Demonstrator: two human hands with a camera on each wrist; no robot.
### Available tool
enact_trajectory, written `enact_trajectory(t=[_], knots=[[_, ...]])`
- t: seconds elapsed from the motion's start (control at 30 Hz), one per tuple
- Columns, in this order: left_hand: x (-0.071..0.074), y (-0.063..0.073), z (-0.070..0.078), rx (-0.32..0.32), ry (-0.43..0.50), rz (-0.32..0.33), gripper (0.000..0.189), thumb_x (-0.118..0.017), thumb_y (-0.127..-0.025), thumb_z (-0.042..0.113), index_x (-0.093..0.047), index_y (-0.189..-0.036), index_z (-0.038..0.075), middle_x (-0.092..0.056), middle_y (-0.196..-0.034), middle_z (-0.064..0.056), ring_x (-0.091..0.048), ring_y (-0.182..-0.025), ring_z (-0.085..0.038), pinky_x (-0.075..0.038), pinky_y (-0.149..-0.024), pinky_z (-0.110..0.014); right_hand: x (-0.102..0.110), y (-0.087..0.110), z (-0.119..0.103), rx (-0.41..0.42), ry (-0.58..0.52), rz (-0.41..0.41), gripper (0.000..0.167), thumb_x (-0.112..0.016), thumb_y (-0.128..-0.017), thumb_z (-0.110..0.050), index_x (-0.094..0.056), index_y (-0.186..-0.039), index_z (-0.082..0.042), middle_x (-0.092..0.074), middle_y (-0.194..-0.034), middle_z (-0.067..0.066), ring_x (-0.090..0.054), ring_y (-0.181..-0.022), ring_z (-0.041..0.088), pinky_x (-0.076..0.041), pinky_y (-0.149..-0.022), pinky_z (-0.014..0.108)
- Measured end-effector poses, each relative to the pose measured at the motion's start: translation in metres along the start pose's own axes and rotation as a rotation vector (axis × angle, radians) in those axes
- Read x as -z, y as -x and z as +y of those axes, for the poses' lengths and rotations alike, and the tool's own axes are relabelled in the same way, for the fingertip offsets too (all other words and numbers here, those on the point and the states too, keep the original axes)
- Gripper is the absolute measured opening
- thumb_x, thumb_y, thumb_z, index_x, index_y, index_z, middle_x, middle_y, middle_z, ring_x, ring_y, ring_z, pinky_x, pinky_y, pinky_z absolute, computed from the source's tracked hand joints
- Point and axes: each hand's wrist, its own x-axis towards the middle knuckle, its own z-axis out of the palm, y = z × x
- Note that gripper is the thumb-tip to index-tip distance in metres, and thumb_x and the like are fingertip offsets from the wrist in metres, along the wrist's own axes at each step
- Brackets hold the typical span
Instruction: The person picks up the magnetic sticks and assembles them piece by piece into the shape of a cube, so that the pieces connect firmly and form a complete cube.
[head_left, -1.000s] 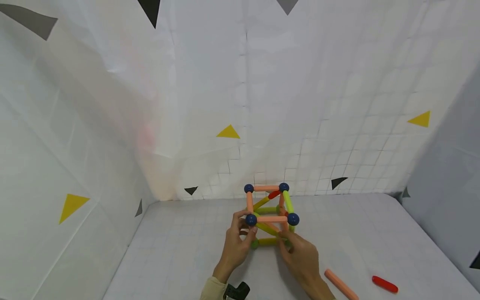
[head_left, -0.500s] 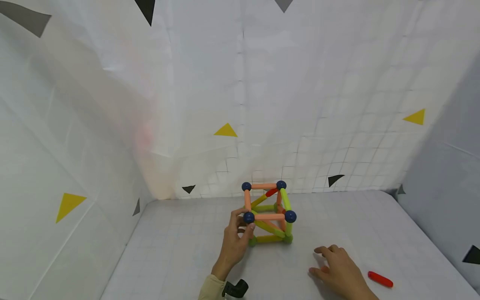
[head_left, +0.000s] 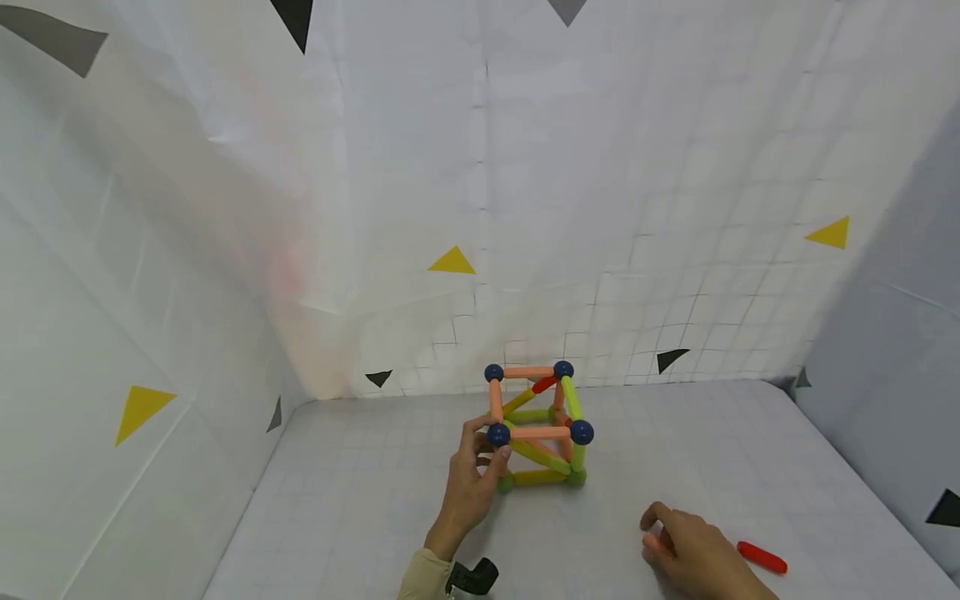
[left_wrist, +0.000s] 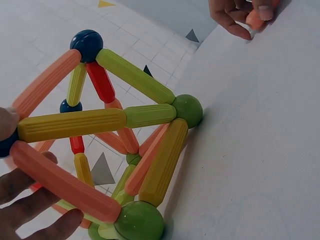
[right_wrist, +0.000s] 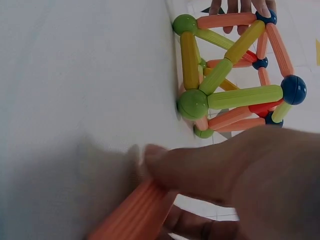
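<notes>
A cube-like frame of magnetic rods and balls (head_left: 540,434) stands on the table, blue balls at its top corners and green ones (left_wrist: 139,220) at its base. Diagonal rods cross its sides. My left hand (head_left: 467,493) grips its near left upright at the blue ball (head_left: 498,435), thumb in front and fingers behind. To the right of the frame, my right hand (head_left: 696,552) pinches an orange rod (right_wrist: 134,215) low over the table. The head view hides that rod under the hand; its end (left_wrist: 256,19) shows in the left wrist view.
A red rod (head_left: 762,557) lies on the white table (head_left: 360,500) just right of my right hand. White sheet walls (head_left: 405,167) with yellow and dark triangles enclose the table at the back and sides. A black device (head_left: 476,577) sits at my left wrist.
My right hand has left the frame's lower front edge, moved right and taken hold of the orange rod that lay on the table. My left hand stays on the frame.
</notes>
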Motion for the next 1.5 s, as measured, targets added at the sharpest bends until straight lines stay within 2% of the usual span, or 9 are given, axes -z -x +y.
enact_trajectory(t=[0.23, 0.37, 0.5, 0.7, 0.9, 1.03, 1.2, 1.4, 1.5], knots=[[0.001, 0.000, -0.001, 0.005, -0.001, -0.001, 0.043, -0.064, -0.108, 0.028, -0.046, -0.147, 0.026, -0.072, -0.111, -0.004, -0.071, -0.094, -0.039, -0.059, -0.083, -0.030, 0.014, -0.009, -0.007, 0.092, -0.099, 0.129, 0.022, -0.077, -0.098, -0.031, -0.073, -0.109, -0.013, -0.069, -0.085, -0.005, -0.060, -0.074, 0.012, -0.053, -0.067, 0.030], [0.001, 0.000, -0.001, 0.006, -0.022, 0.023, 0.043, -0.065, -0.108, 0.029, -0.047, -0.147, 0.028, -0.071, -0.110, -0.001, -0.072, -0.095, -0.030, -0.059, -0.085, -0.032, 0.033, -0.012, -0.014, 0.149, -0.189, 0.215, 0.027, -0.076, -0.099, -0.032, -0.074, -0.114, -0.009, -0.073, -0.091, -0.006, -0.066, -0.080, 0.010, -0.051, -0.067, 0.027], [-0.001, 0.000, -0.002, -0.015, -0.053, 0.072, 0.040, -0.066, -0.107, 0.030, -0.051, -0.144, 0.028, -0.071, -0.114, 0.003, -0.070, -0.099, -0.017, -0.059, -0.089, -0.034, 0.053, -0.013, -0.024, 0.188, -0.266, 0.342, 0.041, -0.070, -0.103, -0.043, -0.073, -0.124, -0.009, -0.078, -0.101, 0.000, -0.068, -0.089, 0.012, -0.050, -0.071, 0.030], [-0.001, -0.002, -0.001, -0.100, -0.081, 0.157, 0.035, -0.068, -0.106, 0.024, -0.060, -0.140, 0.018, -0.069, -0.125, 0.001, -0.069, -0.108, -0.020, -0.060, -0.089, -0.035, 0.082, -0.020, -0.039, 0.170, -0.444, 0.488, 0.052, -0.060, -0.106, -0.053, -0.069, -0.136, -0.012, -0.073, -0.119, 0.007, -0.060, -0.098, 0.009, -0.050, -0.078, 0.030], [0.001, -0.002, 0.000, -0.157, -0.093, 0.189, 0.032, -0.070, -0.105, 0.022, -0.063, -0.136, 0.017, -0.072, -0.120, 0.001, -0.070, -0.106, -0.019, -0.061, -0.087, -0.036, 0.104, -0.040, -0.055, 0.153, -0.663, 0.494, 0.060, -0.058, -0.105, -0.056, -0.062, -0.146, -0.012, -0.067, -0.108, -0.017, -0.055, -0.098, 0.012, -0.051, -0.073, 0.026], [0.000, -0.002, 0.001, -0.178, -0.089, 0.215, 0.032, -0.072, -0.103, 0.019, -0.065, -0.135, 0.016, -0.074, -0.117, 0.003, -0.071, -0.103, -0.019, -0.061, -0.085, -0.036, 0.110, -0.055, -0.075, 0.181, -0.716, 0.451, 0.059, -0.061, -0.105, -0.052, -0.062, -0.147, -0.011, -0.064, -0.099, -0.014, -0.052, -0.086, 0.015, -0.045, -0.065, 0.027], [-0.003, -0.002, 0.001, -0.187, -0.065, 0.233, 0.033, -0.073, -0.102, 0.016, -0.063, -0.133, 0.011, -0.074, -0.116, 0.001, -0.071, -0.103, -0.022, -0.061, -0.085, -0.038, 0.110, -0.072, -0.100, 0.222, -0.716, 0.376, 0.050, -0.063, -0.106, -0.044, -0.064, -0.144, -0.011, -0.064, -0.102, -0.001, -0.051, -0.075, 0.014, -0.040, -0.058, 0.027], [-0.003, -0.002, 0.001, -0.149, -0.052, 0.230, 0.030, -0.074, -0.102, 0.022, -0.061, -0.128, 0.016, -0.072, -0.117, 0.000, -0.070, -0.105, -0.017, -0.060, -0.087, -0.038, 0.103, -0.086, -0.120, 0.287, -0.637, 0.331, 0.046, -0.064, -0.107, -0.040, -0.067, -0.140, -0.009, -0.068, -0.100, 0.003, -0.049, -0.071, 0.017, -0.038, -0.059, 0.027], [-0.002, -0.002, 0.001, -0.138, -0.052, 0.225, 0.029, -0.074, -0.102, 0.023, -0.062, -0.127, 0.016, -0.072, -0.117, 0.001, -0.069, -0.106, -0.015, -0.060, -0.088, -0.039, 0.097, -0.090, -0.126, 0.310, -0.567, 0.324, 0.046, -0.064, -0.106, -0.042, -0.069, -0.138, -0.009, -0.073, -0.107, 0.009, -0.060, -0.083, 0.024, -0.051, -0.071, 0.033]])
